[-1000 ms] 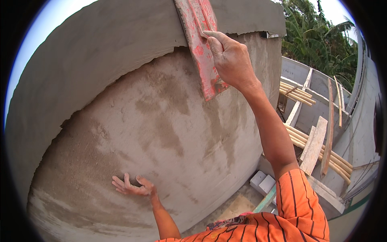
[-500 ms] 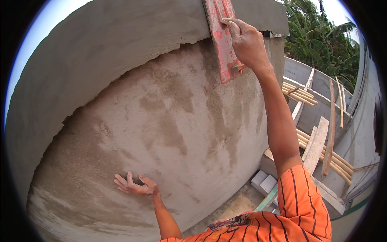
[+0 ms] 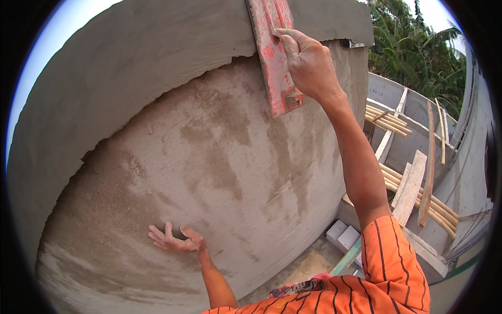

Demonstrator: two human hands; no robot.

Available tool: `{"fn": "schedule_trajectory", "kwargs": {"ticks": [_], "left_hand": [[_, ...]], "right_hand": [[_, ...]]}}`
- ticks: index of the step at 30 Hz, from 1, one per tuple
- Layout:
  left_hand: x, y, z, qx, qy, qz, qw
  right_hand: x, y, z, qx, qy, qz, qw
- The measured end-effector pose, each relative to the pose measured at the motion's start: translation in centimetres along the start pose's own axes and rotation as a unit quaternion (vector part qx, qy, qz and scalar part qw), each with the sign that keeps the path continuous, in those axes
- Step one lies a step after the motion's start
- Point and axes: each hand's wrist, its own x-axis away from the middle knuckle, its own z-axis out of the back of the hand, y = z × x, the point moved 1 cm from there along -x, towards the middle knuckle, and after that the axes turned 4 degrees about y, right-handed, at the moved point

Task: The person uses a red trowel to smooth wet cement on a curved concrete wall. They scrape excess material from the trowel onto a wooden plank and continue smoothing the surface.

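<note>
A long red plastering float [image 3: 275, 78], smeared with grey mortar, lies against the upper wall. My right hand [image 3: 312, 64] is closed round its handle, which the fingers mostly hide. Smooth wet plaster [image 3: 130, 57] covers the upper band of the wall and ends in a ragged lower edge, which the float crosses. Below that edge is the rougher, patchy wall face [image 3: 209, 152] with damp brown streaks. Lower down, my left hand [image 3: 177, 239] rests at this rough face with its fingers spread, holding nothing. Mortar dust coats the fingertips of both hands.
Right of the wall, bamboo poles [image 3: 389, 123] and wooden planks [image 3: 410, 188] lie across a grey block structure. White blocks [image 3: 343, 235] and a green strip [image 3: 346, 256] sit low beside the wall's foot. Leafy trees [image 3: 413, 57] stand behind.
My right hand and the float have shifted a little left and slightly down along the upper wall. My left hand has stayed in place.
</note>
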Motion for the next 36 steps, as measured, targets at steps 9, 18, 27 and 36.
{"fn": "schedule_trajectory", "kwargs": {"ticks": [9, 18, 27, 36], "left_hand": [[-0.1, 0.2, -0.1, 0.008, 0.011, -0.001, 1.0], [-0.1, 0.4, -0.4, 0.009, 0.005, -0.001, 1.0], [0.0, 0.1, 0.3, -0.001, -0.015, -0.001, 1.0], [-0.1, 0.0, 0.4, 0.0, -0.005, 0.003, 1.0]], "right_hand": [[-1.9, -2.6, -0.1, -0.01, -0.046, -0.023, 0.999], [-4.1, -0.6, 1.2, -0.011, -0.019, -0.035, 0.999], [-6.5, -0.9, 1.2, 0.044, -0.015, -0.052, 0.998], [0.8, 3.3, 0.8, -0.028, 0.014, -0.002, 1.0]]}}
